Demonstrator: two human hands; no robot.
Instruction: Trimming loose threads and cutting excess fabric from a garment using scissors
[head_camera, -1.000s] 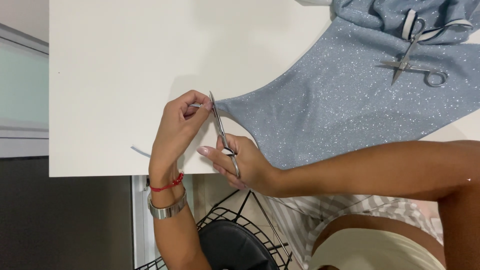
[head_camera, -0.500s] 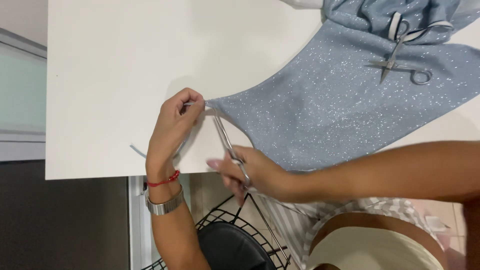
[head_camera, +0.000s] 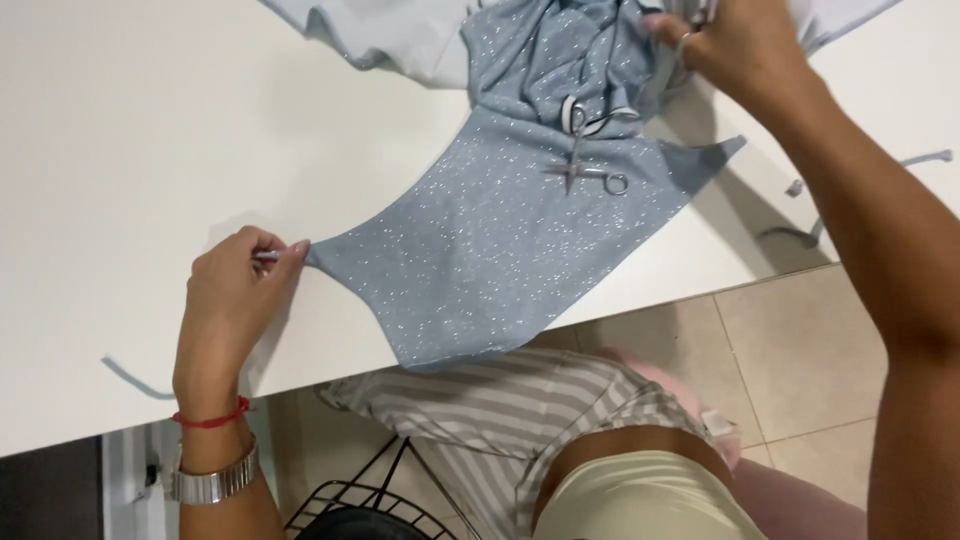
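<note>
Scissors set down, right hand (head_camera: 735, 45) now grips, seemingly, bunched fabric beyond the sparkly blue garment (head_camera: 490, 250); left hand (head_camera: 235, 295) pinches its corner; repositioning follows.

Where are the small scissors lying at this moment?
In the head view the small scissors lie on the speckled blue fabric, right of centre near the table's far edge, closest to the right hand.

Bright, even light; soft shadows.

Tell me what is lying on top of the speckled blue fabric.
Small silver scissors lie on the blue fabric, beside a striped band. The right hand covers the bunched far end, hiding whatever is there.
</note>
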